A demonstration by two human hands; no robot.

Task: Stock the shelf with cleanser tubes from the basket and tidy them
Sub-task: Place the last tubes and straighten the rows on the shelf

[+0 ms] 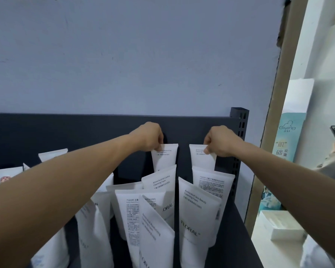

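Both arms reach to the back of the dark shelf (232, 219). The left hand (150, 137) pinches the top corner of one rear white cleanser tube (165, 157); the right hand (219, 141) pinches the neighbouring rear tube (200, 159). More upright FLORAL tubes (197, 213) crowd in front.

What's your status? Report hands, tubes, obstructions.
Left hand pinches top of rear left tube. Right hand pinches top of rear right tube. Front tubes lean unevenly; nothing in the way.
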